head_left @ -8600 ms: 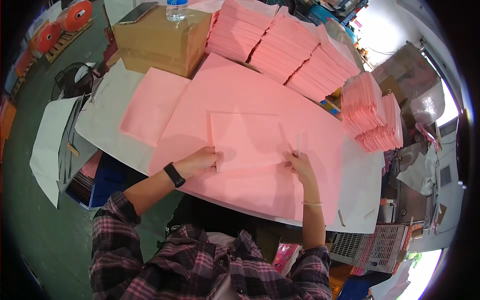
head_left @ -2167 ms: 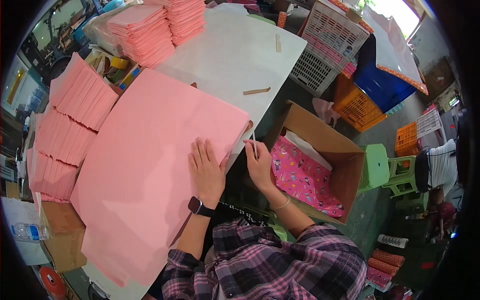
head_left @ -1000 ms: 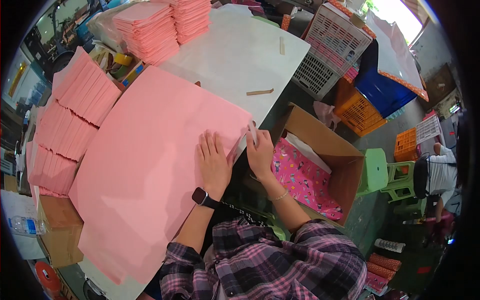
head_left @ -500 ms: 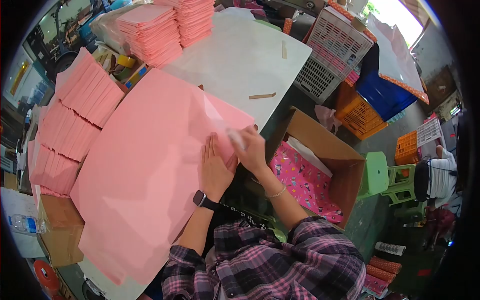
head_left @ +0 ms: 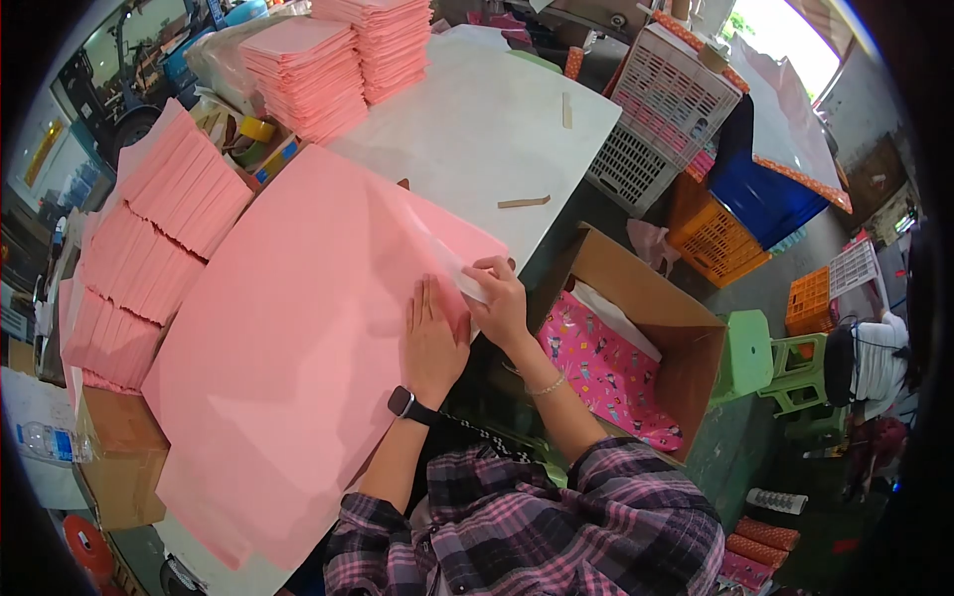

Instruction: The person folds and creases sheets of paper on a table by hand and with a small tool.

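Observation:
Large pink paper sheets [head_left: 288, 328] lie across the worktable. My left hand [head_left: 434, 338] rests palm down on the top sheet near its right edge, fingers stretched out, a dark watch on its wrist. Just right of it, my right hand [head_left: 500, 303] has its fingers pinched at the lifted edge of a pink sheet. A pale, whitish strip [head_left: 437, 250] of that raised edge runs up and left from the pinch. My right fingertips are partly hidden by the hand itself.
Stacks of folded pink paper [head_left: 303, 79] stand at the back, more bundles [head_left: 164, 228] at left. The white tabletop [head_left: 477, 119] bears small brown strips. Right of me are an open cardboard box [head_left: 646, 268], crates [head_left: 676, 94] and green stools [head_left: 745, 353]. A person [head_left: 874, 363] is far right.
My right hand has moved slightly down along the sheet's edge, and the pale strip shows more clearly. My left hand stays flat in nearly the same place.

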The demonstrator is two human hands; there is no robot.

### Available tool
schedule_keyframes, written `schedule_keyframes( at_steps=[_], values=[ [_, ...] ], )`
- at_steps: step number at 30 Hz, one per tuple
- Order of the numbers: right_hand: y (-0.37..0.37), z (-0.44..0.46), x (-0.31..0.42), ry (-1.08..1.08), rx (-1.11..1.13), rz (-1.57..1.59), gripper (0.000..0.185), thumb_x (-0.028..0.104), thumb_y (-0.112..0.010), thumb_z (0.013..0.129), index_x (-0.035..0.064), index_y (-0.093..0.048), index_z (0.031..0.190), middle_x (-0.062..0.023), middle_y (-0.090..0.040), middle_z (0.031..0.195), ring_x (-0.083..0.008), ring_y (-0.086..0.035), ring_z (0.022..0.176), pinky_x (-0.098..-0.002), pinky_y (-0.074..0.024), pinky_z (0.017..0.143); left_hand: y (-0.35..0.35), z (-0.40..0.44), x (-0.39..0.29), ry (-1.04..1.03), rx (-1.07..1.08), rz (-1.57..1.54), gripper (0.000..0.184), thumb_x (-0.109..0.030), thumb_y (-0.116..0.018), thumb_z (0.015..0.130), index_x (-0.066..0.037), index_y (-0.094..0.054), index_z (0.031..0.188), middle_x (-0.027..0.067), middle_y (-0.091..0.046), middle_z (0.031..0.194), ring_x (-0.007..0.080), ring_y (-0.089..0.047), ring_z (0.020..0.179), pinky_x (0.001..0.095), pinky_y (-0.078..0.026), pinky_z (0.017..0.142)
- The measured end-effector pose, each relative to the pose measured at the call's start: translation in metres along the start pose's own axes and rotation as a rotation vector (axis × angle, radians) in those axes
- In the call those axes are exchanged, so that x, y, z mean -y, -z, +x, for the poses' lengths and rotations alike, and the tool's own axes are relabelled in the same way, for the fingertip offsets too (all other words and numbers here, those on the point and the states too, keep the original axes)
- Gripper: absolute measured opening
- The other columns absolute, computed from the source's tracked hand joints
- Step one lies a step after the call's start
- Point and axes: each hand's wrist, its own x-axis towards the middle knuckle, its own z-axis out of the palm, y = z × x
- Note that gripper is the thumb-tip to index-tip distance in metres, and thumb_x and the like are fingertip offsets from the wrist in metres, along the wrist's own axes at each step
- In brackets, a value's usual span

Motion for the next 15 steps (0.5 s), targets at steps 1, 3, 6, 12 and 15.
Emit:
schedule_keyframes(
  at_steps=[1,3,6,12,15],
  values=[
    [0.001,0.0,0.001,-0.002,0.002,0.0,0.044,0.011,-0.069,0.076,0.0123,-0.065,0.12,-0.0089,-0.056,0.095,-0.0284,-0.065,0.076,-0.0392,-0.053,0.062,0.0,-0.001,0.0,-0.003,0.004,-0.008,0.065,-0.027,-0.053,0.094,0.01,-0.032,0.143,0.025,-0.039,0.147,0.0341,-0.034,0.14,0.0442,-0.026,0.116],
    [0.004,0.002,0.002,-0.275,-0.095,-0.161,0.041,0.01,-0.07,0.078,0.0112,-0.066,0.118,-0.0094,-0.056,0.098,-0.0286,-0.064,0.078,-0.0387,-0.0524,0.065,-0.001,-0.002,0.0,-0.008,-0.001,-0.011,0.064,-0.027,-0.054,0.094,0.01,-0.032,0.143,0.0256,-0.038,0.147,0.0361,-0.034,0.139,0.0447,-0.026,0.116],
    [0.004,0.001,0.002,-0.433,-0.101,-0.282,0.04,0.01,-0.07,0.078,0.011,-0.067,0.118,-0.0103,-0.056,0.099,-0.0289,-0.063,0.079,-0.0384,-0.0519,0.066,-0.002,0.0,0.002,-0.026,-0.012,-0.018,0.064,-0.026,-0.054,0.094,0.01,-0.032,0.142,0.0268,-0.038,0.147,0.0399,-0.034,0.138,0.0458,-0.026,0.116],
    [-0.001,-0.001,-0.006,-0.174,-0.045,-0.267,0.04,0.015,-0.069,0.083,0.0094,-0.063,0.121,-0.0113,-0.06,0.096,-0.0276,-0.063,0.075,-0.0371,-0.0522,0.063,-0.003,0.0,0.001,-0.037,-0.01,0.018,0.065,-0.028,-0.054,0.095,0.009,-0.032,0.143,0.026,-0.038,0.147,0.0378,-0.034,0.139,0.0456,-0.026,0.116],
    [-0.009,0.005,-0.002,-0.517,-0.152,0.312,0.035,0.022,-0.068,0.086,0.0058,-0.065,0.117,-0.0135,-0.062,0.091,-0.0261,-0.063,0.074,-0.0358,-0.0515,0.063,-0.003,-0.001,0.002,-0.044,-0.003,0.057,0.067,-0.031,-0.054,0.095,0.008,-0.031,0.144,0.026,-0.038,0.147,0.0378,-0.034,0.139,0.0461,-0.026,0.116]
  ],
)
